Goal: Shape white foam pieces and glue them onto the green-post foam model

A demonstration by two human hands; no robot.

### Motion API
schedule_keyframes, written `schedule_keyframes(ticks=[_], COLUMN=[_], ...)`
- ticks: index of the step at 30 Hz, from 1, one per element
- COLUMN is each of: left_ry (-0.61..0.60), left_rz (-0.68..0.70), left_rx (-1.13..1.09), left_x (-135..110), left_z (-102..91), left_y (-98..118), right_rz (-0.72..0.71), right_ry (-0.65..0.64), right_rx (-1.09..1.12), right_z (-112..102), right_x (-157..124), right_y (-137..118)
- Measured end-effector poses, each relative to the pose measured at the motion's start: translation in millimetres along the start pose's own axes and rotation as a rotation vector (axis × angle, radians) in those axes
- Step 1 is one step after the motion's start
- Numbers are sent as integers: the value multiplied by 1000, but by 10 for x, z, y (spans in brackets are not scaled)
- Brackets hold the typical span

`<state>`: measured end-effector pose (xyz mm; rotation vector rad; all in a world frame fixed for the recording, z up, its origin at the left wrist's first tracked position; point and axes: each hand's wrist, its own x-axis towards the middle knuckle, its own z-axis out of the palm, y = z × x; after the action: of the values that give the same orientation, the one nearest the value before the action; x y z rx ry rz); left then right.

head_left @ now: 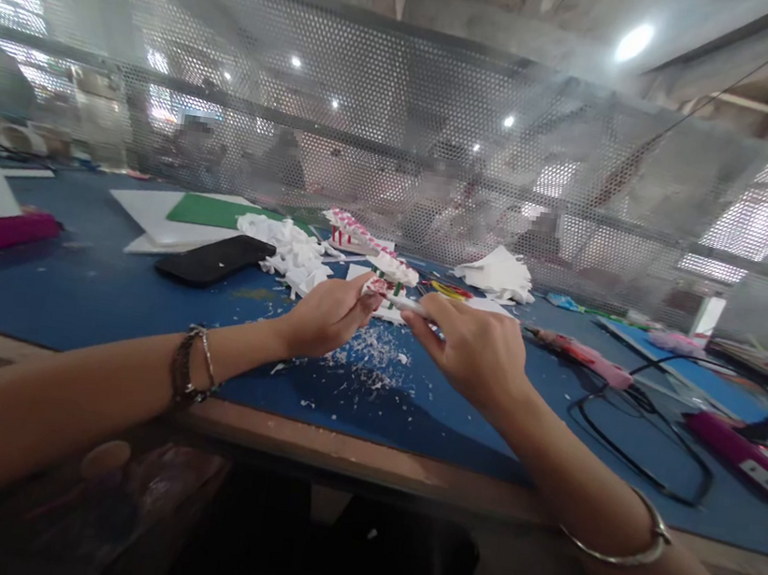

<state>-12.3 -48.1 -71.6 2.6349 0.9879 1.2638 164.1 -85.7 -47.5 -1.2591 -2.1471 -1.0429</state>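
Note:
My left hand is closed on a small white-and-red piece, pinched at the fingertips. In my right hand is a slim white pen-like tool, its tip at the small piece; the tip's kind is too blurred to tell. White shavings lie scattered on the blue table below both hands. Just behind the hands stands a rack of white-and-pink pieces, partly covered by my fingers.
Left of the hands are a black phone, white scraps and a green sheet. White sheets sit behind. To the right lie a pink corded tool, its black cable and a purple power strip. A perforated metal screen borders the back.

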Motion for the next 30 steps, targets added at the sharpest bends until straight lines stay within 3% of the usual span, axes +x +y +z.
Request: schedule_keyframes(ticks=[18, 30], left_ry=[-51, -92], left_rz=[-28, 29], left_rx=[106, 175], left_x=[0, 3], left_z=[4, 10], left_y=[23, -25], right_rz=[11, -31], right_ry=[3, -32], right_rx=[37, 52], right_z=[26, 20], right_x=[2, 8], right_y=[5, 17])
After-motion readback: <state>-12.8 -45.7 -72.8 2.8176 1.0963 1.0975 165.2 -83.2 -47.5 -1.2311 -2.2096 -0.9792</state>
